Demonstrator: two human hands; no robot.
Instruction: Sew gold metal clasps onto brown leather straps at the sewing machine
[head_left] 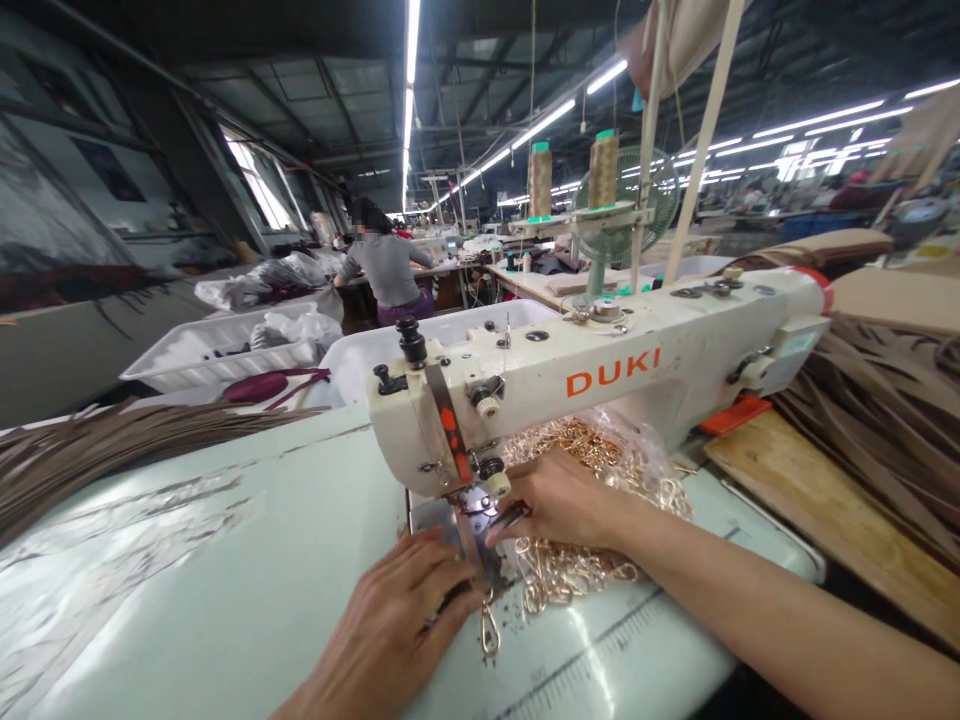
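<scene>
A white DUKI sewing machine [600, 375] stands on a pale green table [225, 560]. A narrow brown strap [474, 548] runs under its needle, with a gold clasp [490, 632] at its near end. My left hand [397, 625] lies on the table at the strap's left side, fingers curled and pressing the strap near the needle. To the right of the needle my right hand [559, 497] pinches the strap's edge, above a heap of gold clasps [592, 510].
A clear plastic bag holds more gold clasps behind my right hand. Brown straps [112, 450] fan out at the left and pile up at the right [885, 420]. White bins [225, 350] stand behind. A person [384, 265] sits farther back. Thread cones [602, 170] and a fan stand above the machine.
</scene>
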